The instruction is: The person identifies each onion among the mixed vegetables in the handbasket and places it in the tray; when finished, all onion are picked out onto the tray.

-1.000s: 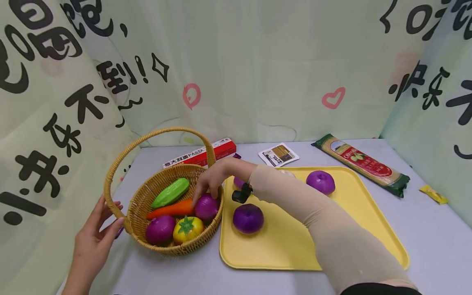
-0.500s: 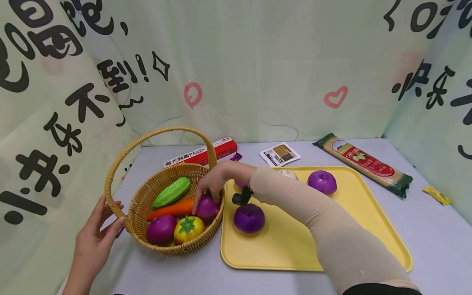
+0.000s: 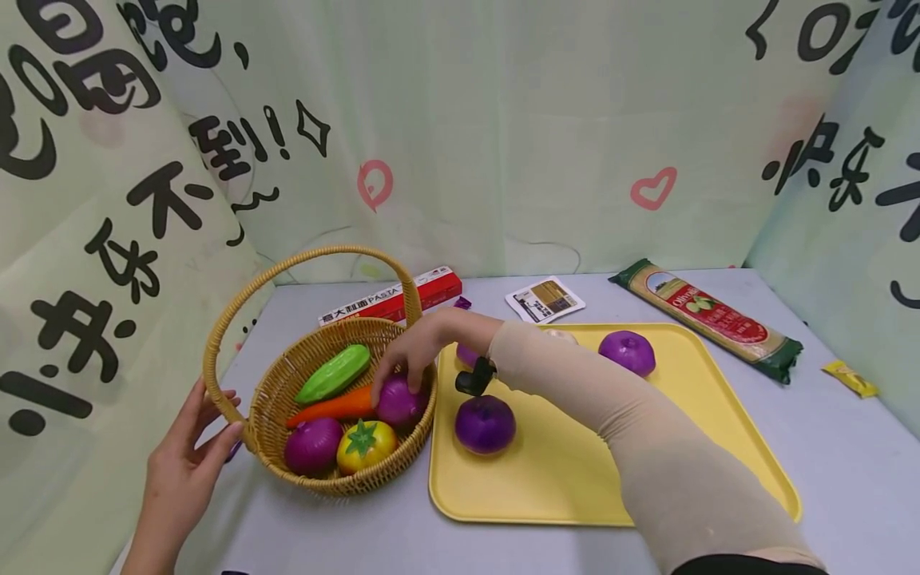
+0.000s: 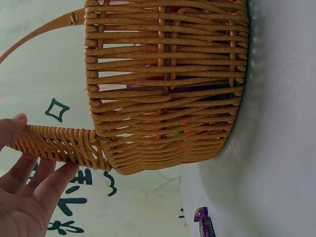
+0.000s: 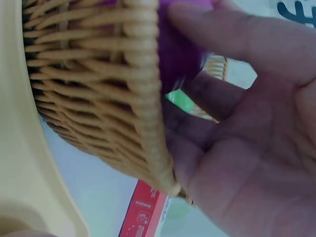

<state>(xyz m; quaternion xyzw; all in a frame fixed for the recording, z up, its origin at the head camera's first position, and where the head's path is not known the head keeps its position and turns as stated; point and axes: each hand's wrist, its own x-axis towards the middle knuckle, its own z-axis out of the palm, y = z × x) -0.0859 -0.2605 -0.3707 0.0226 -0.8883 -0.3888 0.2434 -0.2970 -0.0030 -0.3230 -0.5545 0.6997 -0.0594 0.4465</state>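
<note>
A wicker basket (image 3: 287, 471) stands at the left of the table. In it lie a green cucumber (image 3: 334, 373), a carrot (image 3: 327, 409), a yellow tomato (image 3: 366, 446) and two purple onions. My right hand (image 3: 398, 379) reaches over the rim, and its fingers curl round the right-hand onion (image 3: 398, 406). In the right wrist view my right hand (image 5: 207, 64) wraps that purple onion (image 5: 182, 49) just inside the basket wall (image 5: 98, 98). My left hand (image 3: 216, 423) holds the foot of the basket handle (image 4: 59, 145) between thumb and fingers.
A yellow tray (image 3: 546, 487) lies right of the basket, with a purple onion (image 3: 484, 423) near its left edge and another (image 3: 627, 352) farther back. Behind are a red pasta box (image 3: 391, 299), a card (image 3: 544, 299) and a spaghetti pack (image 3: 707, 319). Printed curtains close in the table.
My right hand's fingers have closed a little further round the onion in the basket. The left hand and the basket have stayed put.
</note>
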